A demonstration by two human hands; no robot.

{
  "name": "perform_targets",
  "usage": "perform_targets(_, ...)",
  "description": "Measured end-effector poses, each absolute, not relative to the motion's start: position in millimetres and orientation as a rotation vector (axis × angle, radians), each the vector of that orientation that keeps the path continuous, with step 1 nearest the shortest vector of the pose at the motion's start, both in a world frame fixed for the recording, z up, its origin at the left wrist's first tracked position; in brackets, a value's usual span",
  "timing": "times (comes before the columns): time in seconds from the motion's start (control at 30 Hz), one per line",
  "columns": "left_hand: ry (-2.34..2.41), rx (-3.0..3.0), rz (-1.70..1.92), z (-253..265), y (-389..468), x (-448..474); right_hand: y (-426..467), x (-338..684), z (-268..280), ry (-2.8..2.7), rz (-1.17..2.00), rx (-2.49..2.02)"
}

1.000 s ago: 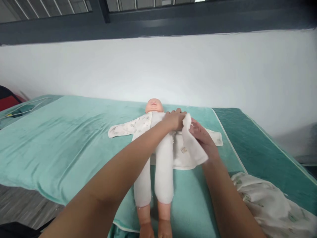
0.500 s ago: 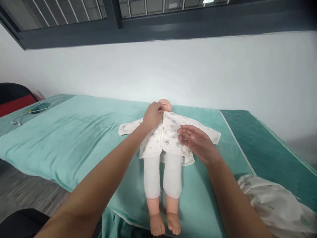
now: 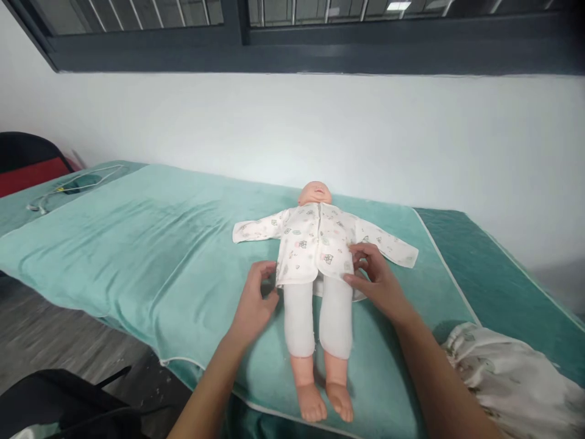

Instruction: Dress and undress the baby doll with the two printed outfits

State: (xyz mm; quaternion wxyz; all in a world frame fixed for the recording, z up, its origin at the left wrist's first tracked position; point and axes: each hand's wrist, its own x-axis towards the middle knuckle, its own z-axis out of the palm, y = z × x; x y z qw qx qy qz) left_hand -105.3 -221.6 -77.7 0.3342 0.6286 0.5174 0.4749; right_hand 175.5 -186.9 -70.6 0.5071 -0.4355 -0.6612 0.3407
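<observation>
A baby doll (image 3: 315, 192) lies on its back, dressed in a white printed baby jacket (image 3: 301, 244) and white leg coverings (image 3: 336, 317). The jacket's front edges meet along the middle, and both sleeves spread outward. At the jacket's lower left edge is my left hand (image 3: 256, 299), fingers curled, thumb and fingertips at the hem. My right hand (image 3: 377, 280) has its thumb and bent fingers on the jacket's right side near the hem. Both seem to hold the cloth edges; the exact contact is partly hidden. The doll's bare feet (image 3: 324, 402) point toward me.
The doll rests on a bed with a light green cover (image 3: 183, 244). A crumpled white printed cloth (image 3: 507, 372) lies at the right beside my forearm. Behind the bed runs a white wall (image 3: 292, 128). A cable (image 3: 100, 177) lies at the far left end.
My left hand has left the jacket's neckline and come down to its lower left edge. My right hand has moved onto the jacket's right side. The doll's head now shows fully.
</observation>
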Motion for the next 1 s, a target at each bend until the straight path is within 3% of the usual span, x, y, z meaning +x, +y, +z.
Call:
perform_targets(0.2, 1.453, 1.789, 1.119, -75.4, -224.8, -105.5, -220.2, 179.9, -85.6, -1.637, 0.703, -1.162)
perform_targets(0.47, 1.313, 1.808, 1.248, -75.9, -235.4, -110.9, -227.5, 179.5, -88.3, -1.718, 0.388, -1.303)
perform_targets(1.0, 1.327, 1.64, 1.355, -80.2, -213.8, -124.9, -230.2, 182.3, -85.2, -1.721, 0.487, -1.167)
